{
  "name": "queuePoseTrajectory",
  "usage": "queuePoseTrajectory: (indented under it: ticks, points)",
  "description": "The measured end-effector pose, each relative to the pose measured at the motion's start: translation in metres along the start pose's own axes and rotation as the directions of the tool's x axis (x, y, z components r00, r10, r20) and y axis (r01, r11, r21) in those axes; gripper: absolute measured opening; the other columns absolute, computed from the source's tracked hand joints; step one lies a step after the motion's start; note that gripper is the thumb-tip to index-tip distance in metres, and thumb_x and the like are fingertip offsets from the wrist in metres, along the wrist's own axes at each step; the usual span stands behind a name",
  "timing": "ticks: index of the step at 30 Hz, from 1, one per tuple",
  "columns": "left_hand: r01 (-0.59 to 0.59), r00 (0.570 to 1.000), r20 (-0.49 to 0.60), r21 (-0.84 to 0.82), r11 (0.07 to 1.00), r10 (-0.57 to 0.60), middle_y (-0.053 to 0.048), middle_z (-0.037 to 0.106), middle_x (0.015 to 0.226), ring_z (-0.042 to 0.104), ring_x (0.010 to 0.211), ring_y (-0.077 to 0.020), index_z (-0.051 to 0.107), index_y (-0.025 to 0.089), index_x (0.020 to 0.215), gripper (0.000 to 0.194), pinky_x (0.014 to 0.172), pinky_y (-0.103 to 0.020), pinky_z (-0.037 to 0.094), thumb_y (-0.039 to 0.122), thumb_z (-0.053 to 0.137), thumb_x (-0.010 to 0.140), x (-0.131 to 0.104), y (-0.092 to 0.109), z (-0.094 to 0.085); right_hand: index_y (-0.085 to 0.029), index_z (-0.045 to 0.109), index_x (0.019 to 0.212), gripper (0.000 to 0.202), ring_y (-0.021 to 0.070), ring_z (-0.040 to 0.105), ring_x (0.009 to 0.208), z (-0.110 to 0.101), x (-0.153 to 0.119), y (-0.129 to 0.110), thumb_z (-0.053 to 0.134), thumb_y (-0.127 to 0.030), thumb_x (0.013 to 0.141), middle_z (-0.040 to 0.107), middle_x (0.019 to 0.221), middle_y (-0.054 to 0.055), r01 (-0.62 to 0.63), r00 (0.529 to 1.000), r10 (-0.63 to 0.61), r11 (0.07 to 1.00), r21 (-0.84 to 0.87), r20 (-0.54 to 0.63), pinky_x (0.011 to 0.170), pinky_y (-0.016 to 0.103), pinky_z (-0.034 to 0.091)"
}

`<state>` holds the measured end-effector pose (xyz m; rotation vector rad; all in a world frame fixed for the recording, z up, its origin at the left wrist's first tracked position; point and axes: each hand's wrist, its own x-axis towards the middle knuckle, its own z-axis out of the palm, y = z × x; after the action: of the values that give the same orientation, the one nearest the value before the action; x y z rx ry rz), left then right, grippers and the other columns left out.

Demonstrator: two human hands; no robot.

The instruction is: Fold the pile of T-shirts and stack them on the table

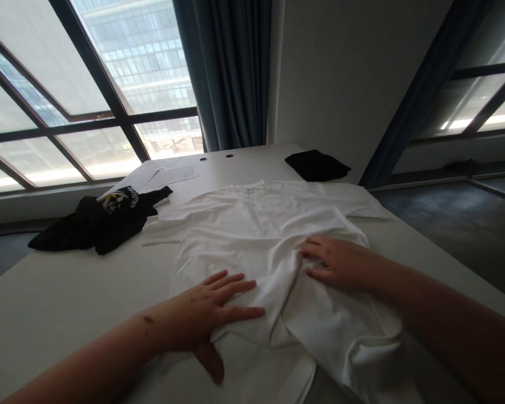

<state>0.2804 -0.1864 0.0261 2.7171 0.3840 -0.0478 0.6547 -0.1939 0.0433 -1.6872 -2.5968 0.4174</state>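
Note:
A white T-shirt [252, 244] lies spread on the table, its collar at the far side and its sleeves out to both sides. Creases cross its body, and the lower part is bunched and folded near me. My left hand [208, 311] rests on the lower body of the shirt, fingers spread and thumb pointing toward me. Farther right, my right hand [336, 261] touches the cloth beside a raised fold. Its fingers are slightly bent, with the thumb apart from them. Some of the hem is beyond the near table edge and partly out of view.
A crumpled black garment with a print [109, 219] lies at the left table edge. A folded black cloth [317, 165] sits at the far right. Papers [160, 174] lie at the far left of the white table [88, 300], near a window and blue curtain [235, 73].

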Motion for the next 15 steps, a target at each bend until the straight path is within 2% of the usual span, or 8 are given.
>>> queuePoseTrajectory:
  ticks: [3, 6, 8, 10, 12, 13, 15]
  points:
    - [-0.009, 0.999, 0.051, -0.056, 0.998, 0.012, -0.008, 0.03, 0.175, 0.031, 0.157, -0.0472, 0.041, 0.043, 0.164, 0.123, 0.13, -0.065, 0.017, 0.087, 0.084, 0.057, -0.001, 0.003, -0.004, -0.022, 0.072, 0.095, 0.017, 0.0305, 0.07, 0.095, -0.008, -0.007, -0.009, 0.059, -0.035, 0.093, 0.075, 0.105, 0.011, 0.002, 0.994, -0.001, 1.0, -0.009, 0.111, 0.084, 0.042, 0.051]
    - [0.007, 0.998, 0.06, -0.063, 0.998, -0.003, -0.009, 0.028, 0.176, 0.029, 0.158, -0.0462, 0.037, 0.042, 0.166, 0.129, 0.131, -0.065, 0.015, 0.087, 0.084, 0.055, -0.005, -0.008, -0.004, -0.023, 0.065, 0.08, 0.016, 0.0269, 0.07, 0.087, -0.015, -0.012, -0.019, 0.057, -0.029, 0.093, 0.074, 0.094, 0.008, 0.013, 0.983, -0.011, 1.0, -0.011, 0.186, 0.075, 0.037, 0.046]
    - [0.054, 0.999, 0.002, -0.04, 0.998, -0.054, -0.01, 0.026, 0.176, 0.026, 0.159, -0.0456, 0.036, 0.04, 0.167, 0.127, 0.13, -0.066, 0.013, 0.088, 0.082, 0.059, -0.01, -0.024, -0.001, -0.022, 0.062, 0.075, 0.016, 0.0243, 0.068, 0.083, -0.018, -0.015, -0.025, 0.058, -0.024, 0.09, 0.073, 0.089, 0.006, 0.031, 0.972, -0.03, 1.0, -0.002, 0.235, 0.072, 0.035, 0.042]
    - [0.162, 0.98, -0.114, 0.0, 0.987, -0.161, -0.012, 0.027, 0.176, 0.025, 0.161, -0.0434, 0.037, 0.036, 0.167, 0.113, 0.13, -0.065, 0.014, 0.088, 0.073, 0.073, -0.014, -0.041, 0.002, -0.022, 0.06, 0.07, 0.015, 0.0215, 0.066, 0.077, -0.02, -0.019, -0.031, 0.06, -0.02, 0.085, 0.07, 0.082, 0.003, 0.053, 0.954, -0.059, 0.998, 0.03, 0.292, 0.069, 0.033, 0.04]
    - [0.331, 0.915, -0.258, 0.036, 0.943, -0.311, -0.012, 0.029, 0.175, 0.027, 0.161, -0.0384, 0.041, 0.033, 0.165, 0.085, 0.13, -0.062, 0.018, 0.08, 0.053, 0.095, -0.018, -0.056, 0.006, -0.022, 0.059, 0.068, 0.015, 0.0193, 0.063, 0.072, -0.021, -0.022, -0.034, 0.063, -0.02, 0.082, 0.067, 0.076, 0.001, 0.072, 0.938, -0.096, 0.994, 0.084, 0.332, 0.066, 0.032, 0.038]
    - [0.426, 0.862, -0.322, 0.047, 0.903, -0.39, -0.011, 0.032, 0.174, 0.029, 0.16, -0.0357, 0.044, 0.033, 0.163, 0.072, 0.13, -0.061, 0.021, 0.072, 0.042, 0.103, -0.019, -0.063, 0.008, -0.022, 0.06, 0.067, 0.015, 0.0187, 0.062, 0.07, -0.021, -0.023, -0.035, 0.064, -0.022, 0.082, 0.066, 0.074, 0.0, 0.083, 0.932, -0.117, 0.99, 0.114, 0.342, 0.065, 0.031, 0.038]
    - [0.613, 0.736, -0.406, 0.06, 0.788, -0.541, -0.009, 0.037, 0.172, 0.033, 0.159, -0.0327, 0.048, 0.033, 0.16, 0.059, 0.129, -0.059, 0.025, 0.059, 0.03, 0.11, -0.019, -0.072, 0.011, -0.023, 0.063, 0.07, 0.018, 0.0187, 0.062, 0.07, -0.018, -0.02, -0.035, 0.066, -0.03, 0.086, 0.066, 0.075, 0.0, 0.123, 0.932, -0.174, 0.977, 0.175, 0.317, 0.066, 0.032, 0.041]
